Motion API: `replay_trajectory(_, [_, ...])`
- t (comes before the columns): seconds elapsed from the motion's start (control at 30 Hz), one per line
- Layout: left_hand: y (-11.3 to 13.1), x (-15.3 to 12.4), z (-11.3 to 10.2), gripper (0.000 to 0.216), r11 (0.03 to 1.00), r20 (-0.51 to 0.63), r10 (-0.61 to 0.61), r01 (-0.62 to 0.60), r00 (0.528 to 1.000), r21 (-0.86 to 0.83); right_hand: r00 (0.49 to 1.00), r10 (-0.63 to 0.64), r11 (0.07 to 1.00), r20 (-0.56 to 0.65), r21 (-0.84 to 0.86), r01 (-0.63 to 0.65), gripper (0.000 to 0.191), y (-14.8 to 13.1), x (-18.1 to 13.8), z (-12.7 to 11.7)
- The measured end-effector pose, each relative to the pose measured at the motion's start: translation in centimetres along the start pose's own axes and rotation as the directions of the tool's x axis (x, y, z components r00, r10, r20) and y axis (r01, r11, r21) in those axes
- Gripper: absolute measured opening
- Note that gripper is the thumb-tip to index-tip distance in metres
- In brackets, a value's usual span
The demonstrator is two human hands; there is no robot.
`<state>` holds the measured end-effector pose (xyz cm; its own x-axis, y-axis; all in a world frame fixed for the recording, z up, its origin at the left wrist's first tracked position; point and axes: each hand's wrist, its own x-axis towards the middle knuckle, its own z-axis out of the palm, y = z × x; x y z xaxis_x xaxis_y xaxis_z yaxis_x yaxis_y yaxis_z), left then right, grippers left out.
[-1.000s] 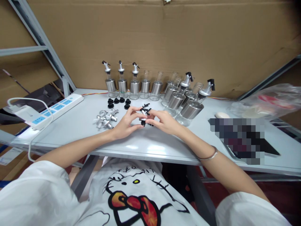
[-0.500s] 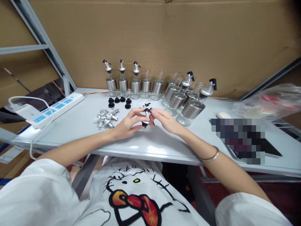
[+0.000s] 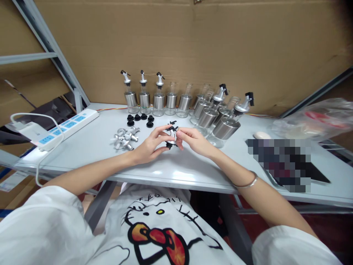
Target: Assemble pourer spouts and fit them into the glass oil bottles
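Pinching silvery spout (image 3: 173,134) with ribbed black base (image 3: 168,145): left fingers (image 3: 163,139); right fingers (image 3: 185,136) bent beside it (grip unclear).

Lettering (image 3: 150,198) on shirt (image 3: 161,235) cannot be read

The lone camera sits up on the person's own head, looking forward and down over the white shirt (image 3: 165,221), near enough that the left hand (image 3: 150,147) and right hand (image 3: 197,142) fall mid-view, taking in the bench (image 3: 193,165) right back to the cardboard wall (image 3: 176,44).
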<state>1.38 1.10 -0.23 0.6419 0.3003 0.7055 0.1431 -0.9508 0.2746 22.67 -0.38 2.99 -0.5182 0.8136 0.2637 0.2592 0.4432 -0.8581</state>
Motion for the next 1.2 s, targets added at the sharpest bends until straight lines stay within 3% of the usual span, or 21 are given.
replay_trajectory(0.1, [-0.04, -0.04, 0.05, 0.030, 1.000, 0.003, -0.004, 0.004, 1.000, -0.001, 1.000, -0.019, 0.992, -0.006, -0.122, 0.018, 0.051, -0.06, -0.09, -0.02])
replay_trajectory(0.17, [-0.08, -0.09, 0.11, 0.030, 1.000, -0.001, -0.007, 0.007, 1.000, 0.003, 0.997, -0.071, 0.946, -0.024, -0.319, 0.059, 0.052, -0.13, -0.12, -0.09])
replay_trajectory(0.27, [-0.14, -0.19, 0.19, 0.030, 1.000, -0.016, -0.012, 0.012, 1.000, -0.005, 0.983, -0.184, 0.762, 0.011, -0.630, 0.150, 0.054, -0.19, -0.09, -0.29])
replay_trajectory(0.37, [-0.13, -0.27, 0.23, 0.029, 0.999, -0.015, -0.038, 0.037, 0.999, -0.012, 0.969, -0.230, 0.627, 0.087, -0.748, 0.216, 0.059, -0.17, -0.06, -0.50])
replay_trajectory(0.5, [-0.07, -0.38, 0.25, 0.028, 0.999, -0.007, -0.052, 0.052, 0.999, -0.005, 0.968, -0.223, 0.570, 0.116, -0.790, 0.226, 0.062, 0.01, -0.10, -0.53])
replay_trajectory(0.73, [-0.29, -0.64, 0.34, 0.032, 0.987, 0.030, -0.163, 0.163, 0.986, -0.011, 0.975, -0.178, 0.586, 0.132, -0.782, 0.213, 0.061, 0.44, -0.03, -0.10])
replay_trajectory(0.97, [-0.42, -0.63, 0.34, 0.031, 0.987, 0.005, -0.158, 0.158, 0.987, -0.037, 0.976, -0.176, 0.569, 0.127, -0.796, 0.206, 0.061, 0.51, -0.08, 0.08])
replay_trajectory(1.2, [-0.67, -0.50, 0.17, 0.032, 0.985, 0.026, -0.174, 0.174, 0.984, -0.005, 0.956, -0.230, 0.572, 0.183, -0.769, 0.285, 0.049, 0.41, -0.13, 0.05])
